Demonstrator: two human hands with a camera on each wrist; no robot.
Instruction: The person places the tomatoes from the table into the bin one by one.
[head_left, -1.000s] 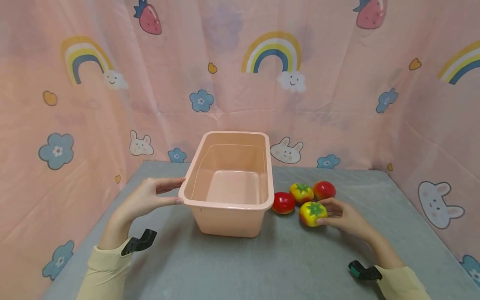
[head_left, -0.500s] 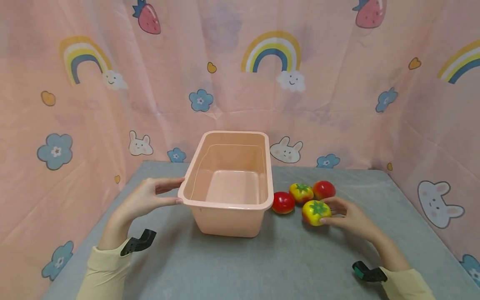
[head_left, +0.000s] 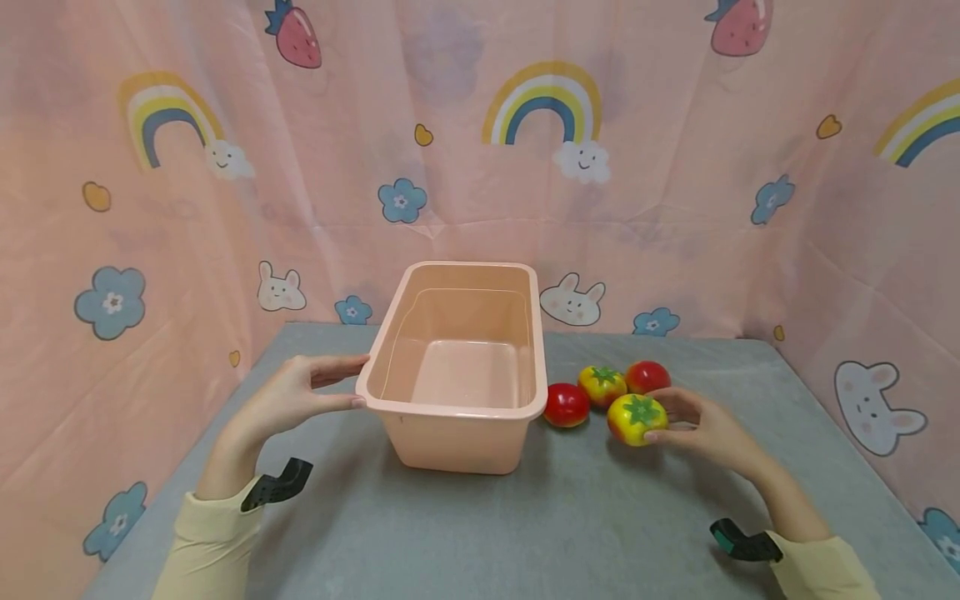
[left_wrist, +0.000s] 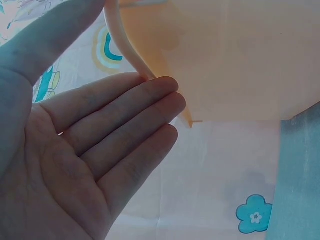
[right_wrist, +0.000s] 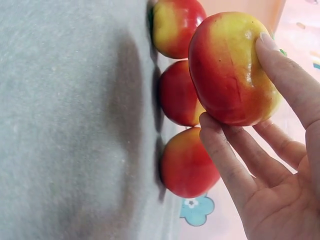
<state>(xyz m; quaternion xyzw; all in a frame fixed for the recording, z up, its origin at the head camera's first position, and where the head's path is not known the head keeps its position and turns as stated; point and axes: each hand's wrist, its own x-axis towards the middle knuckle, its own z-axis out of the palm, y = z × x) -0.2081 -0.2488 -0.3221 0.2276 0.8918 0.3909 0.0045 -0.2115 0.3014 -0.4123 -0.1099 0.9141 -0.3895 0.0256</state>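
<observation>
Fingers of the right hand (head_left: 707, 431) grasp a glossy tomato-like fruit (head_left: 633, 420) at the frame's lower right, probably light, stiff and slippery, best held around its sides.

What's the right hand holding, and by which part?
The right hand holds the nearest yellow-and-red fruit by opposite sides: thumb on the near side, fingers on the far side.

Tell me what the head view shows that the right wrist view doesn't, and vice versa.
Head view only: the left hand touching the pink bin, and the bin's inside. Right wrist view only: the right hand's palm and the wrist-facing side of the held fruit. Both: the right hand gripping that yellow-and-red fruit, three other fruits, and the gray table.
</observation>
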